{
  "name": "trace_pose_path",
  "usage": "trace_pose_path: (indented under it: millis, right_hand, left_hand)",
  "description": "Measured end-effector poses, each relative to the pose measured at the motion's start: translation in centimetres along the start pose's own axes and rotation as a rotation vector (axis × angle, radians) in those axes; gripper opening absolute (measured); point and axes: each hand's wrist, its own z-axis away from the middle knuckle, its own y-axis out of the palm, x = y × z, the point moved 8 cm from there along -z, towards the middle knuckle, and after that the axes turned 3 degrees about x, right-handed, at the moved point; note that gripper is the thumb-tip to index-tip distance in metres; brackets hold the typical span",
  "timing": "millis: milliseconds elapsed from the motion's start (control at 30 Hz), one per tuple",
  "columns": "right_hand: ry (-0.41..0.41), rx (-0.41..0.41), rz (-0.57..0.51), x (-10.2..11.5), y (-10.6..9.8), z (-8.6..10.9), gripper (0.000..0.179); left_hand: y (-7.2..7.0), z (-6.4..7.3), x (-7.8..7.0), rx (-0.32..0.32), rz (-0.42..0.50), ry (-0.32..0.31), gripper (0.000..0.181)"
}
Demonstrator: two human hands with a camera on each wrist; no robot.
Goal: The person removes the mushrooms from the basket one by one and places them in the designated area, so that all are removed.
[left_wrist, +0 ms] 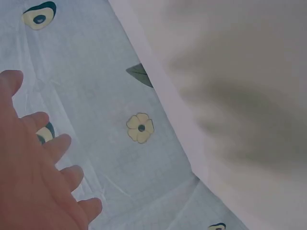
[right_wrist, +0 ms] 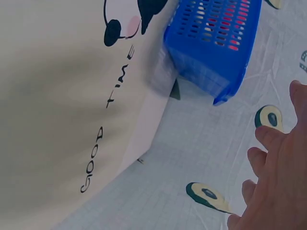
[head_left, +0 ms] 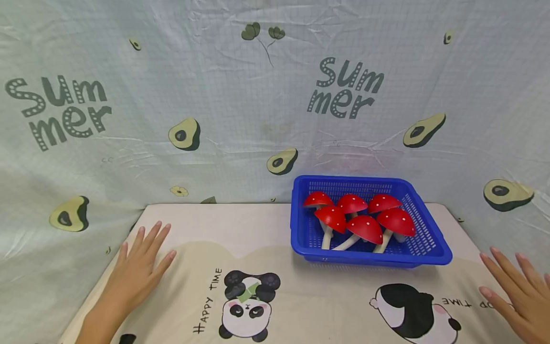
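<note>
A blue plastic basket (head_left: 369, 258) stands on the right half of the table, holding several toy mushrooms (head_left: 364, 228) with red, white-dotted caps and pale stems. My left hand (head_left: 135, 272) is spread over the table's left side, fingers apart and nothing in it; the left wrist view shows the same hand (left_wrist: 43, 177) at the left edge. At the far right, my right hand (head_left: 522, 296) is also spread and holds nothing, partly cut off by the frame. In the right wrist view the basket (right_wrist: 206, 57) lies beyond that hand (right_wrist: 276, 167), apart from its fingers.
The table (head_left: 240, 224) has a cream cover printed with pandas and lettering. Behind it and at both sides hangs a pale curtain (head_left: 232, 95) with avocado prints and "summer" lettering. The basket's back rim is close to the curtain at the table's far edge.
</note>
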Motion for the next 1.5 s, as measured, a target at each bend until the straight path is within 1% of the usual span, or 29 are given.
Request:
trace_pose_path:
  millis: [33,67,167,200,267,400,500,600,700,767,800,867,1000,1067,1133,1300,1500]
  right_hand:
    - [0.028,0.017,-0.014,-0.1,0.2,-0.2,0.093]
    - [0.038,0.032,-0.014,-0.1,0.3,-0.3,0.093]
    - [0.038,0.073,0.002,0.1,0.4,-0.8,0.093]
    - [0.028,0.080,0.005,0.2,0.5,-0.9,0.093]
    - [-0.011,0.069,-0.003,0.5,0.3,-1.2,0.092]
    - [-0.111,0.023,-0.049,1.0,0.0,-1.8,0.088]
    - [-0.136,0.036,-0.124,0.9,-0.1,-2.3,0.084]
    - [-0.131,0.071,-0.233,0.5,0.0,-2.9,0.080]
    - [-0.143,0.086,-0.361,0.2,-0.2,-3.6,0.075]
    - [-0.154,0.085,-0.418,0.0,-0.4,-4.1,0.073]
    - [-0.151,0.097,-0.445,-0.2,-0.4,-4.4,0.073]
    - [-0.115,0.154,-0.454,-0.5,-0.4,-5.1,0.074]
    - [-0.011,0.289,-0.432,-1.2,-0.4,-6.6,0.077]
    - [0.014,0.327,-0.426,-1.4,-0.5,-7.4,0.078]
    - [0.010,0.335,-0.439,-1.3,-0.6,-8.2,0.077]
    - [-0.021,0.345,-0.503,-1.1,-0.5,-9.9,0.074]
    - [-0.036,0.385,-0.550,-0.8,0.3,-11.5,0.071]
  left_hand:
    - [-0.1,-0.2,-0.2,-0.007,0.009,0.009,0.067]
    - [-0.2,-0.3,-0.4,-0.013,0.019,0.017,0.066]
    - [-0.5,-0.9,-1.1,-0.023,0.051,0.035,0.065]
    - [-0.5,-1.1,-1.4,-0.021,0.063,0.039,0.065]
    - [-0.6,-1.5,-1.9,-0.019,0.080,0.047,0.064]
    - [-0.8,-2.3,-3.1,-0.019,0.112,0.069,0.064]
    - [-1.0,-2.8,-4.0,-0.025,0.143,0.093,0.064]
    - [-1.1,-3.4,-4.7,-0.017,0.182,0.109,0.063]
    - [-1.2,-4.0,-5.4,-0.008,0.227,0.132,0.062]
    - [-1.4,-4.3,-6.0,-0.001,0.251,0.146,0.062]
    - [-1.4,-4.5,-6.2,0.000,0.260,0.155,0.062]
    - [-1.5,-4.9,-6.8,0.004,0.273,0.171,0.061]
    - [-1.7,-6.0,-7.9,0.027,0.296,0.183,0.062]
    - [-1.8,-6.6,-8.4,0.043,0.319,0.185,0.063]
    - [-1.7,-7.2,-9.0,0.060,0.345,0.189,0.063]
    - [-1.2,-8.5,-10.7,0.097,0.391,0.223,0.063]
    - [-0.7,-9.6,-13.0,0.151,0.430,0.256,0.064]
